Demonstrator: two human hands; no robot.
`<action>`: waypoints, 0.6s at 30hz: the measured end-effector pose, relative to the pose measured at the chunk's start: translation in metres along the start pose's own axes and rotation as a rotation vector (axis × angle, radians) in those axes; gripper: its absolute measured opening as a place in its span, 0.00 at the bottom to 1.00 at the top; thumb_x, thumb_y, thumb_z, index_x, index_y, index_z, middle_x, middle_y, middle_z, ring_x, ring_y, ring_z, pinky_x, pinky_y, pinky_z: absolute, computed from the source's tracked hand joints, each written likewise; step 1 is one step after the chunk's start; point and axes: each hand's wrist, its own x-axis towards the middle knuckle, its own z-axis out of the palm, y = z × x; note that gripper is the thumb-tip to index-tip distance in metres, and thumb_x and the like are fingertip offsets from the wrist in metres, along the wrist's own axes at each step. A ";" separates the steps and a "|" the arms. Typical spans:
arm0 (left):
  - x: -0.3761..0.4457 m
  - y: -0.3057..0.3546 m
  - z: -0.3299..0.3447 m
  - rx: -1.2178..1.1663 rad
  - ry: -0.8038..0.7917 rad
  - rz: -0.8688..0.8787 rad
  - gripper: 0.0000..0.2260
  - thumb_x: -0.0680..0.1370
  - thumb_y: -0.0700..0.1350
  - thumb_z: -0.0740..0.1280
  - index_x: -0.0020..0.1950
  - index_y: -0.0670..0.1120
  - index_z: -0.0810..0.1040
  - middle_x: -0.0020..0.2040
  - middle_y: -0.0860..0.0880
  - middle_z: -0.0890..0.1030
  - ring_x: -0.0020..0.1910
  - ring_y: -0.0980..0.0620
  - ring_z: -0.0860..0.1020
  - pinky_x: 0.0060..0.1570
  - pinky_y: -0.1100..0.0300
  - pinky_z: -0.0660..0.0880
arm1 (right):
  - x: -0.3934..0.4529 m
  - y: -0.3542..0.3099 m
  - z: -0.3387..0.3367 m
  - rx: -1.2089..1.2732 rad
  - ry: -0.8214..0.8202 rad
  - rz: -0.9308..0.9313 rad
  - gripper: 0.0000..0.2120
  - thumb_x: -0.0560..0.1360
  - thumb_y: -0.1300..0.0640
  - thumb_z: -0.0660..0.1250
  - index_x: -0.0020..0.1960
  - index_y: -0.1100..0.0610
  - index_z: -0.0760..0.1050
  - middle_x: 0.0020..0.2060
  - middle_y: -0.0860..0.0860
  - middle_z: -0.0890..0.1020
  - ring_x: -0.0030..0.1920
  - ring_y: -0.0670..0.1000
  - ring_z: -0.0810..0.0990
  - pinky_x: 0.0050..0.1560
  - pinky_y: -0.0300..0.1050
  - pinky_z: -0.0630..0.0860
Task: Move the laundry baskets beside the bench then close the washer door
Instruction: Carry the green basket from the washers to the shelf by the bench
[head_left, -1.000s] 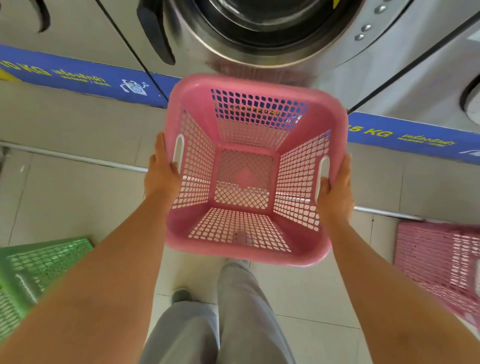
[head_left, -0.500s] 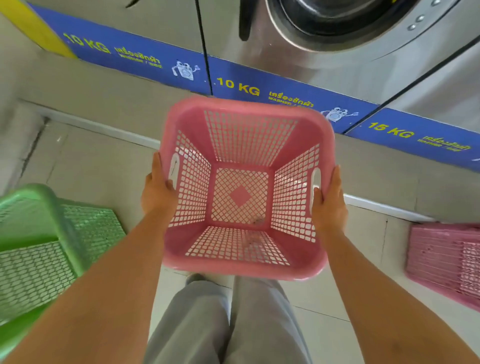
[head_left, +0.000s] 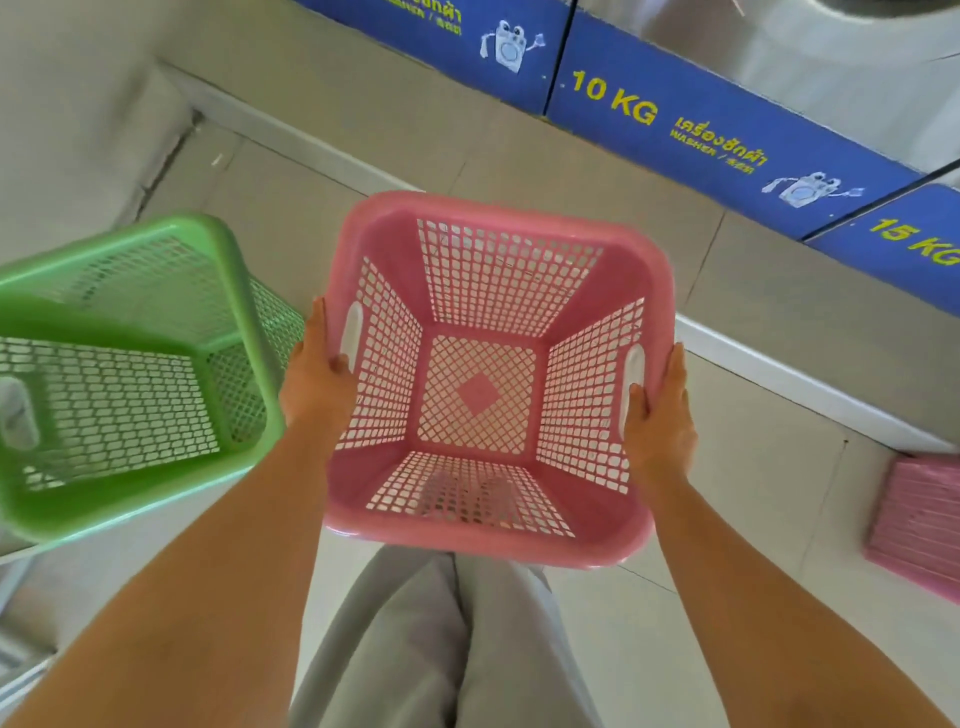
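I hold an empty pink laundry basket (head_left: 483, 291) in front of me, above the tiled floor. My left hand (head_left: 317, 384) grips its left rim by the handle slot. On the opposite rim my right hand (head_left: 660, 415) grips beside the other slot. A green laundry basket (head_left: 130, 499) stands on the floor to the left, close to the pink one. Part of a second pink basket (head_left: 914, 525) shows at the right edge. Only the steel lower front of a washer (head_left: 779, 47) shows at the top right; its door is out of view.
Blue panels marked 10 KG (head_left: 675, 124) and 15 KG run along the machine bases at the top. A raised tiled step (head_left: 769, 291) lies below them. A wall corner (head_left: 78, 130) is at the upper left. My grey trouser legs (head_left: 441, 649) are below the basket.
The view has swung left and down with the pink basket in both hands. The washer drum has left the frame and the green basket has come much closer on the left.
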 end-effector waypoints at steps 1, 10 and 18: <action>0.001 -0.009 0.004 -0.014 0.002 -0.018 0.32 0.79 0.43 0.59 0.74 0.69 0.48 0.62 0.46 0.77 0.45 0.40 0.82 0.46 0.41 0.81 | -0.001 0.002 0.007 -0.009 -0.004 -0.009 0.29 0.82 0.50 0.54 0.78 0.44 0.44 0.75 0.49 0.64 0.61 0.62 0.78 0.55 0.57 0.76; 0.025 -0.045 0.051 -0.023 0.030 -0.074 0.32 0.78 0.42 0.59 0.76 0.64 0.50 0.60 0.45 0.78 0.45 0.40 0.81 0.44 0.46 0.80 | 0.029 0.018 0.056 -0.035 -0.024 -0.041 0.29 0.81 0.50 0.56 0.78 0.43 0.46 0.75 0.48 0.65 0.61 0.60 0.78 0.56 0.54 0.76; 0.053 -0.072 0.089 -0.050 -0.058 -0.097 0.40 0.72 0.33 0.58 0.76 0.64 0.47 0.65 0.45 0.74 0.46 0.40 0.81 0.41 0.42 0.81 | 0.057 0.028 0.096 -0.118 -0.102 -0.019 0.32 0.81 0.55 0.56 0.78 0.46 0.41 0.77 0.49 0.59 0.60 0.61 0.78 0.48 0.52 0.77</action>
